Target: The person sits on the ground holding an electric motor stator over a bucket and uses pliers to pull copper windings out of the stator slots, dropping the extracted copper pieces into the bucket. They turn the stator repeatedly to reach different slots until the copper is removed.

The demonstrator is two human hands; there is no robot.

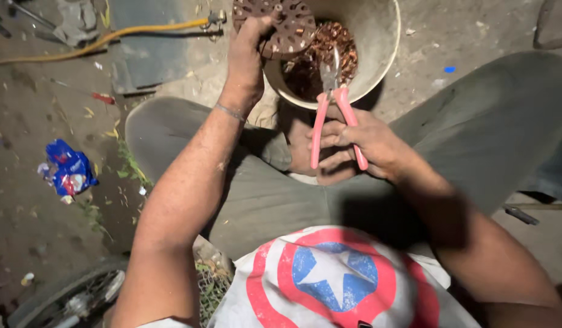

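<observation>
Left hand (pixel 247 58) grips the disc (pixel 281 24) over the bucket (pixel 378 54); right hand (pixel 360 143) clasps pliers (pixel 334 118), jaws pointing up toward the disc.

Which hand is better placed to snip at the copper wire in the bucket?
The right hand, probably: it holds the red-handled pliers, tips already over the copper wire. The left hand grips the round slotted metal disc.

Pliers (pixel 337 115) have glossy pink plastic-looking grips and dull grey metal jaws. The round perforated disc (pixel 281 25) looks like rusty, rough brown metal. Bucket (pixel 378 42) is matt, scuffed off-white plastic, holding shiny coppery wire scraps (pixel 329 51). Trousers (pixel 475 121) are matt olive cloth.
</observation>
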